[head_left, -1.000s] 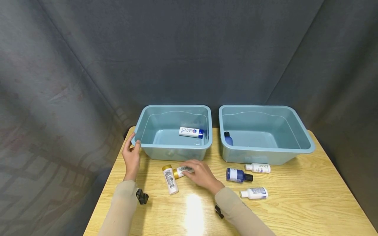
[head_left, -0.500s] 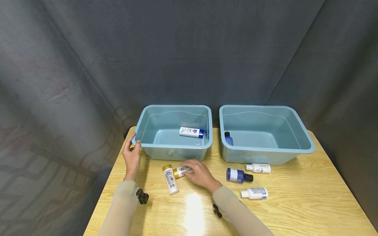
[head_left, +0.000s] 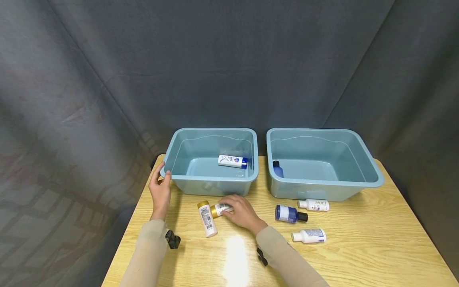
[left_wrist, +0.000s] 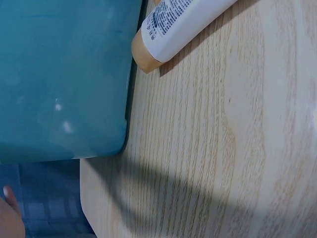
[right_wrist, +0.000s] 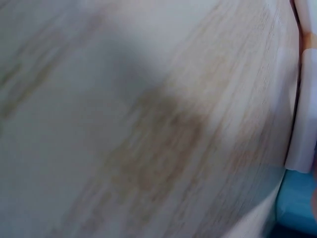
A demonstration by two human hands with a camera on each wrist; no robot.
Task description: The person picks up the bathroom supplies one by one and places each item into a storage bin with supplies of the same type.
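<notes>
In the head view my left hand (head_left: 160, 195) holds the front left corner of the left blue-grey bin (head_left: 211, 187), thumb and fingers at its rim. A bit of that hand (left_wrist: 10, 215) shows low in the left wrist view. My right hand (head_left: 244, 213) lies over a white bottle with a gold cap (head_left: 220, 209) on the table, thumb on the near side and fingers over the far side. The hand hides the bottle's right end. Beside it lies a second gold-capped white bottle (head_left: 207, 219), close to the first one's cap.
A white bottle with a blue cap (head_left: 231, 161) lies inside the left bin. The right bin (head_left: 322, 183) contains a blue bottle (head_left: 277, 170). Before it on the wooden table (head_left: 376, 239) lie a blue bottle (head_left: 287, 213) and two white ones, a Dove bottle (head_left: 315, 205) and another (head_left: 310, 235).
My right wrist and sleeve have shifted slightly left, while the fingers stay at the gold-capped bottle. The left hand and the bottles look unmoved.
</notes>
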